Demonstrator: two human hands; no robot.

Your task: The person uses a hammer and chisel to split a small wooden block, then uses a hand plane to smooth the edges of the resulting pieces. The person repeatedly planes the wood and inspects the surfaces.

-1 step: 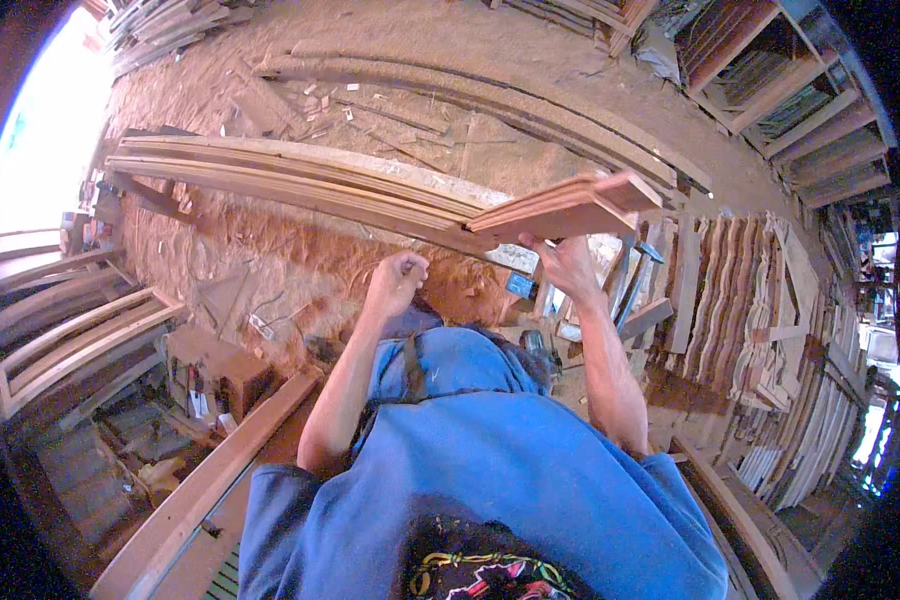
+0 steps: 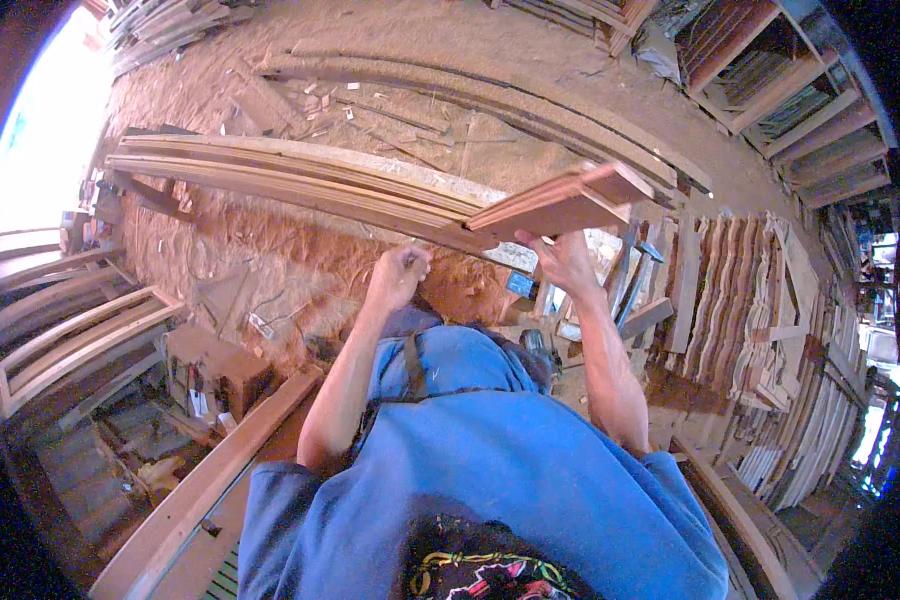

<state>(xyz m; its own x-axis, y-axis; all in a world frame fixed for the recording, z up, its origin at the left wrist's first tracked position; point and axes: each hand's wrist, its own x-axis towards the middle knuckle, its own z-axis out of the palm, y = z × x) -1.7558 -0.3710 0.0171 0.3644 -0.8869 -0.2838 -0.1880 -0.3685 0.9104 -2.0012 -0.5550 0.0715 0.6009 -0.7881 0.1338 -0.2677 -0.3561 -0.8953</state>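
My right hand (image 2: pixel 570 264) is closed on the near edge of a short grooved wooden board (image 2: pixel 550 218), its thumb lying along the edge. The board slants up to the right, and its left end touches or overlaps the right end of a stack of long grooved planks (image 2: pixel 300 190). I cannot tell whether it is one board or several together. On the near side of those planks, apart from them, my left hand (image 2: pixel 398 278) is raised with its fingers curled in. What these fingers hold, if anything, is hidden.
A small blue box (image 2: pixel 520 284) lies left of my right wrist. Wavy-edged wooden pieces (image 2: pixel 735 300) stand in a row on the right. Curved timbers (image 2: pixel 450 90) lie beyond the planks on the dusty floor. A wooden frame (image 2: pixel 90 340) leans on the left, near a brown box (image 2: pixel 225 365).
The short board's right end has shifted slightly up and left, with my right hand still gripping it. My left hand's fingers have moved a little.
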